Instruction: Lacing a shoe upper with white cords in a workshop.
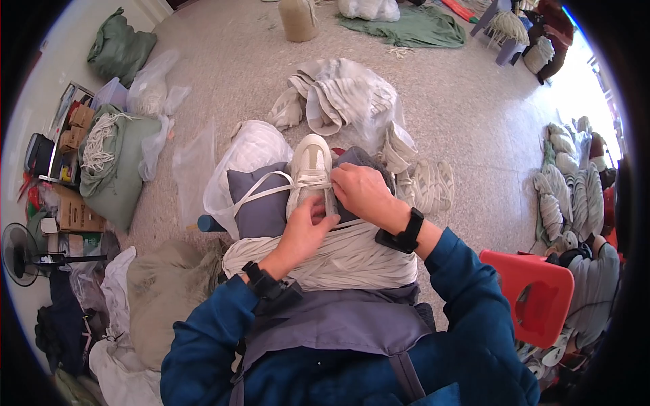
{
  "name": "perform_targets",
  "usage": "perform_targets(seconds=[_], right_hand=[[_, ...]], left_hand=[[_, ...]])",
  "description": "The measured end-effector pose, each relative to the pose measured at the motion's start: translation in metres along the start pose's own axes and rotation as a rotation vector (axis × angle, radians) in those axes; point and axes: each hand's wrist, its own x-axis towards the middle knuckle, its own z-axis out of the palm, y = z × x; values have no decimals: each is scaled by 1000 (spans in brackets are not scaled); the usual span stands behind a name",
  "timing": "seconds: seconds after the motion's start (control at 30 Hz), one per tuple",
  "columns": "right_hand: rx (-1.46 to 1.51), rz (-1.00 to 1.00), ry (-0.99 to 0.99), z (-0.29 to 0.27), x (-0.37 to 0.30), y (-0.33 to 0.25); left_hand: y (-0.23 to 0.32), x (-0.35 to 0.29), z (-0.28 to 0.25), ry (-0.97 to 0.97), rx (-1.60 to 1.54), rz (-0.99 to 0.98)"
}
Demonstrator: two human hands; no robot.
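Note:
A cream and white shoe [310, 150] lies over my lap with its toe pointing away from me. Its flat white shoelace [261, 194] crosses the upper and loops out to the left. My left hand [306, 227] is curled at the shoe's opening, fingertips on the shoe and thumb to the right. On the shoe's right side my right hand [365, 193] is closed, pinching the shoelace close to the eyelets. A thick bundle of pale laces [332, 260] lies across my lap, just nearer than the shoe, on a grey-purple apron [332, 325].
Ahead on the floor lies a heap of pale shoe pieces [352, 95]. Several more shoes [432, 186] stand to the right, near a red plastic stool [531, 294]. A clear bag [254, 149] sits left of the shoe. A green sack [122, 166] and a fan [20, 254] are farther left.

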Motion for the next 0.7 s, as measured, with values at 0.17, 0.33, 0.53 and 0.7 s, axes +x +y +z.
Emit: perform_targets(seconds=[0.17, 0.33, 0.53, 0.7], right_hand=[[11, -28, 0, -1, -4, 1], [117, -49, 19, -9, -6, 0], [67, -83, -34, -11, 0, -7], [69, -28, 72, 13, -8, -2]], left_hand=[[-17, 13, -3, -19, 122, -8], [-2, 6, -17, -97, -31, -53], [8, 5, -19, -153, -77, -18], [12, 0, -20, -120, -73, -55]])
